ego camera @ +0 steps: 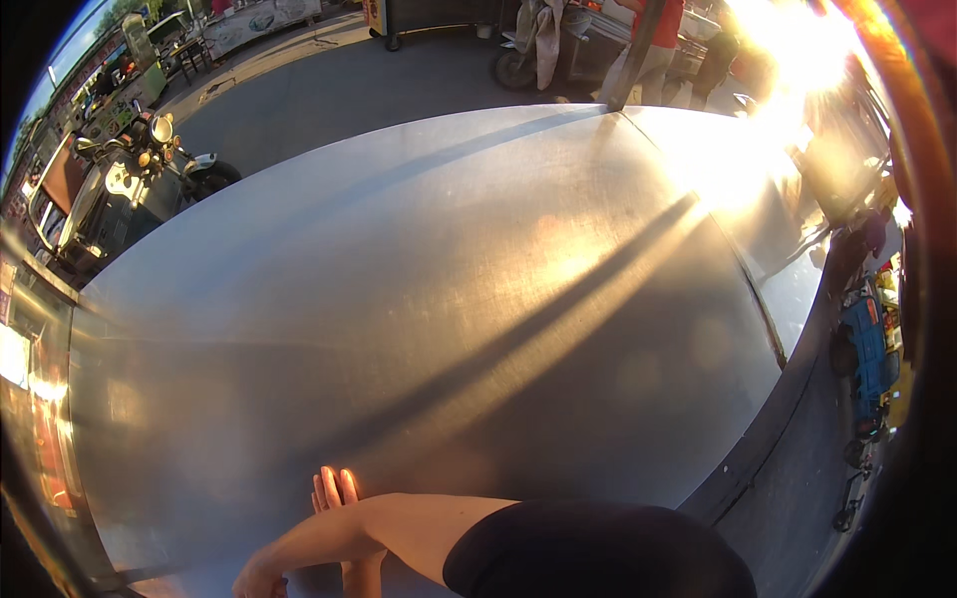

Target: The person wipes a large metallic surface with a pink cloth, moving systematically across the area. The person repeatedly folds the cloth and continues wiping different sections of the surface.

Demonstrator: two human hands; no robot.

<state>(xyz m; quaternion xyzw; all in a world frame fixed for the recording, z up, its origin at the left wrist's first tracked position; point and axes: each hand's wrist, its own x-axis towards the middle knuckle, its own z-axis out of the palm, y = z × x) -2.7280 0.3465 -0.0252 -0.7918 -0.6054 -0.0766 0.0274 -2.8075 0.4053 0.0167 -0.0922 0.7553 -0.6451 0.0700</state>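
My right arm, in a dark sleeve [598, 549], reaches across the bottom of the view to the left. At its end, my right hand [258, 577] is bent downward and partly cut off by the lower edge; what it touches is hidden. My left hand [334, 489] shows beyond that forearm, fingers straight and slightly apart, with nothing in them. The right forearm covers most of its palm. Both hands are at the near side of a broad, shiny sheet-metal tabletop [448, 299]; whether the left fingers rest on it I cannot tell.
A dark post [635, 60] stands at the table's far edge, near a seam [748, 280] in the metal. Strong sun glare hides the far right. A motor tricycle [134, 172] stands beyond the left edge. People [662, 45] stand behind the post. A blue vehicle [867, 359] shows at right.
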